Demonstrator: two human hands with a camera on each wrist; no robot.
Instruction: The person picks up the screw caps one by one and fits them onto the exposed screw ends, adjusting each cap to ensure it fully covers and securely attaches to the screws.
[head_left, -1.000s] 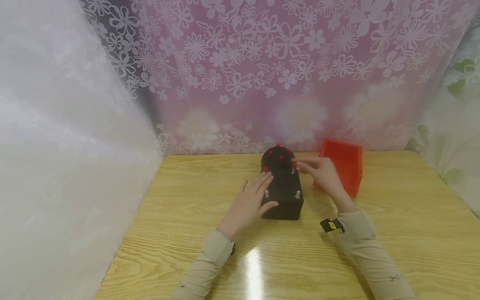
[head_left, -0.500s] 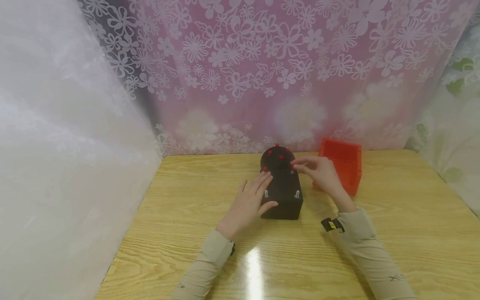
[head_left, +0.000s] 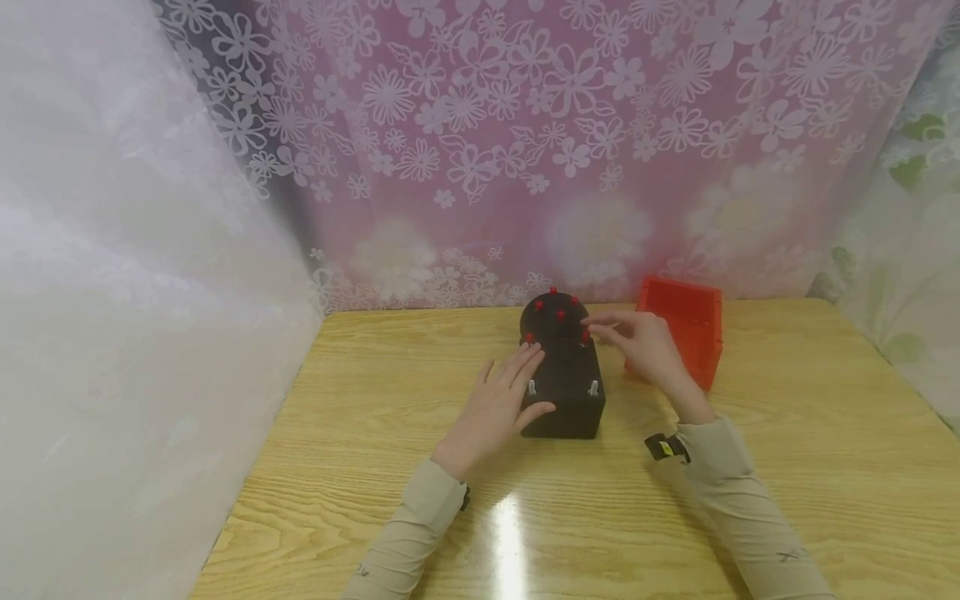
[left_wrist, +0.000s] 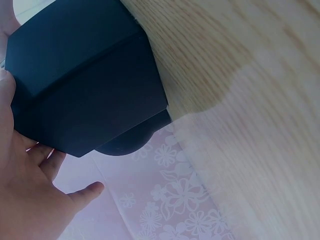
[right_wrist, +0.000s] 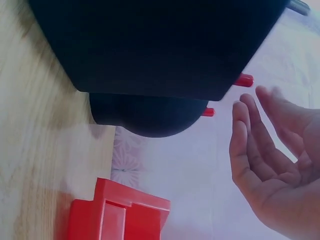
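Observation:
A black box with a rounded back part stands on the table, carrying several red pegs and two small white pieces near its front. My left hand rests on the box's left side with fingers extended, its thumb by the front edge. Beside the back right corner, my right hand has its fingertips close to a red peg. In the right wrist view, that hand is bent loosely, and a gap shows between its fingertips and the red peg.
A red open bin leans tilted behind my right hand, near the table's back edge. The wooden table reaches to a pink floral curtain. White sheeting hangs at the left.
The red peg at the box's right corner was between my right fingertips and now sits lower, with those fingers parted from it. My left hand stays in place.

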